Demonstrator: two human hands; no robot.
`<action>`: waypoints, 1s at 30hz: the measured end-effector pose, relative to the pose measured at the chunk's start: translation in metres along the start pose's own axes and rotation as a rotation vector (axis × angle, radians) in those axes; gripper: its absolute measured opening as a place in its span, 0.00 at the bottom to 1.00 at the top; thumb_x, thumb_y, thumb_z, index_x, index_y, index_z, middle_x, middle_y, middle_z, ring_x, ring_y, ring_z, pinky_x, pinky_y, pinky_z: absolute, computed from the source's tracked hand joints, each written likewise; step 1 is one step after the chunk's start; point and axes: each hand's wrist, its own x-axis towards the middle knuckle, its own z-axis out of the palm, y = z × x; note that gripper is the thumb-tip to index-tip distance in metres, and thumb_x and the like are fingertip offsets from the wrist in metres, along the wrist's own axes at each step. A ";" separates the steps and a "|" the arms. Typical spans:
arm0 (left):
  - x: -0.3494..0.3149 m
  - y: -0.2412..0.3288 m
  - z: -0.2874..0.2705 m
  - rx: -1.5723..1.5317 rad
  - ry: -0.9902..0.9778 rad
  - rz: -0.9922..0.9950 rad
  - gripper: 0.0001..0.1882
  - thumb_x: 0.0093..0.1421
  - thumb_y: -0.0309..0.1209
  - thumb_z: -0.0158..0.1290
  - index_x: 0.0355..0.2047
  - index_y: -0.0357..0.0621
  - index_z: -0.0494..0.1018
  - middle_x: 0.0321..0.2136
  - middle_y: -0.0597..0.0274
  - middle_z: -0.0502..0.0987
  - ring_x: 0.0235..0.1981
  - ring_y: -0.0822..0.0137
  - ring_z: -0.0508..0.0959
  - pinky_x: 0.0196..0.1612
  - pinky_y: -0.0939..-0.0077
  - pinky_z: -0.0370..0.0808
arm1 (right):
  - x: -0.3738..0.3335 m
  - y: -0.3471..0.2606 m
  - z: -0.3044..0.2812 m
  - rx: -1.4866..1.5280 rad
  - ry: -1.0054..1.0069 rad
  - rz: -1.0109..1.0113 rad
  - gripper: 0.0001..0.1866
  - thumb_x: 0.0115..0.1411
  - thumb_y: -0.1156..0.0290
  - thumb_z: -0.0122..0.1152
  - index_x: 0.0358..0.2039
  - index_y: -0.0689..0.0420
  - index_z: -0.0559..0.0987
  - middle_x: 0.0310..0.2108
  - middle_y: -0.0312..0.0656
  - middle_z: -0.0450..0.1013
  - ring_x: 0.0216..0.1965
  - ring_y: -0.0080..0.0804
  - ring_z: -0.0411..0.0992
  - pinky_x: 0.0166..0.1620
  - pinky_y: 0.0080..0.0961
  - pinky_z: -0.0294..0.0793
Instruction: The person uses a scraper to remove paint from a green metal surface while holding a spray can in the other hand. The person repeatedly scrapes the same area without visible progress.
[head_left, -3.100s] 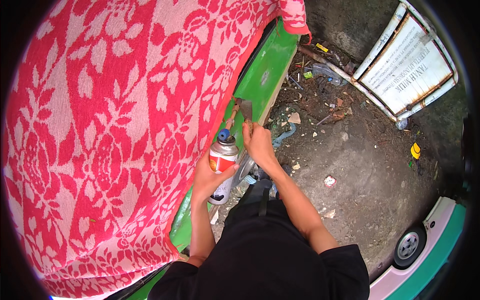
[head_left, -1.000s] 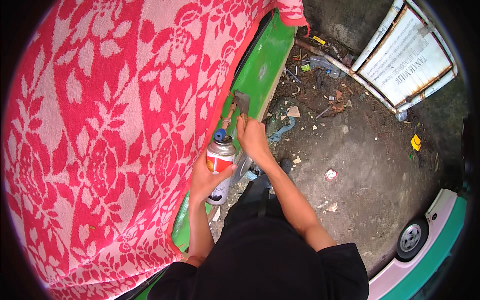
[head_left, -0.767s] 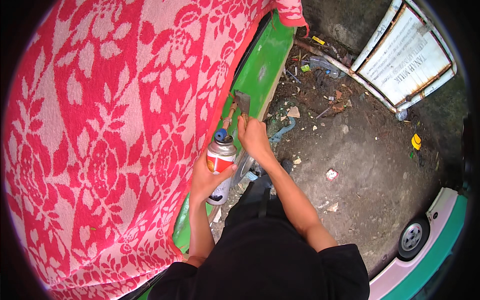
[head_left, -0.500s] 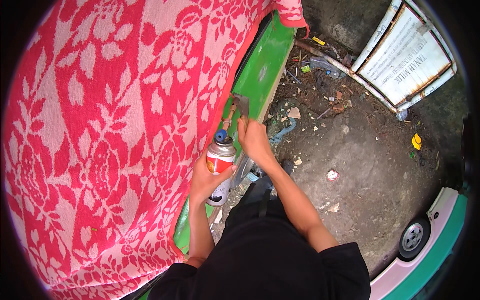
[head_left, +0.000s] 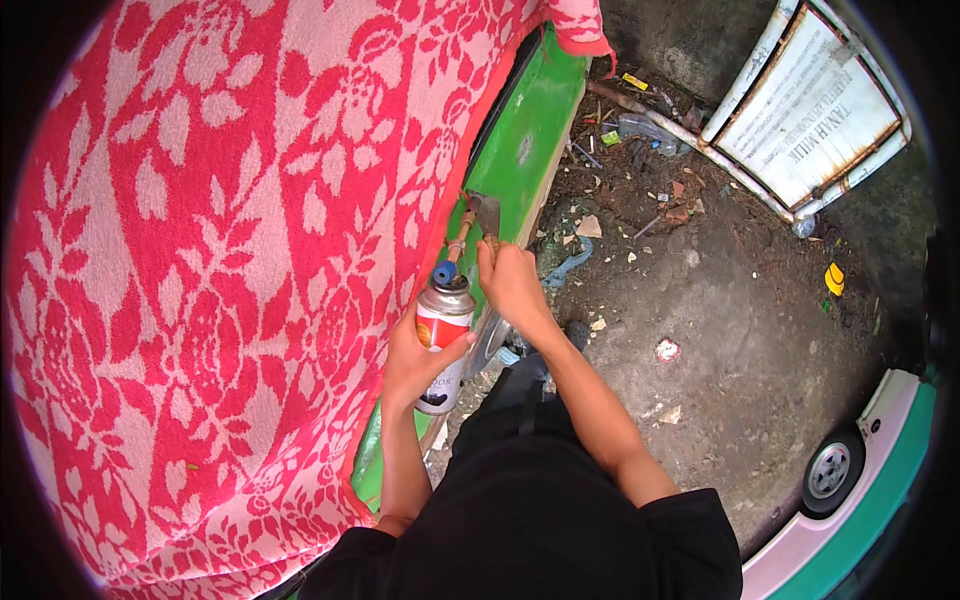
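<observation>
Well, the red-and-white canister [head_left: 447,329] with its torch head [head_left: 459,243] is by the green panel [head_left: 538,112], the left hand [head_left: 412,358] wrapped round it in its grip. Nearby, the right hand [head_left: 513,285] has its grip curled on a scraper [head_left: 490,216]; patterned red cloth [head_left: 235,270] drapes leftward, and littered ground [head_left: 720,310] lies rightward

Green vehicle body [head_left: 530,125]: 1 red-and-pink floral towel [head_left: 230,250] draped over it.
Ground [head_left: 720,400], grey-brown, littered: 1 yellow object [head_left: 834,279]; 1 red-and-white scrap [head_left: 668,350]; blue plastic strip [head_left: 570,262]; pale fragment [head_left: 589,227], near the strip; clear crumpled plastic [head_left: 645,128]; 1 green wrapper [head_left: 611,138], just beside the plastic; 1 silver-rimmed wheel [head_left: 832,472], right side.
</observation>
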 end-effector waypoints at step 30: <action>0.017 0.011 0.014 0.148 0.040 -0.001 0.30 0.48 0.35 0.71 0.47 0.34 0.71 0.36 0.51 0.81 0.37 0.61 0.82 0.42 0.66 0.77 | 0.002 0.020 -0.002 -0.098 -0.015 0.046 0.20 0.65 0.65 0.58 0.26 0.73 0.77 0.20 0.68 0.72 0.27 0.67 0.75 0.30 0.51 0.75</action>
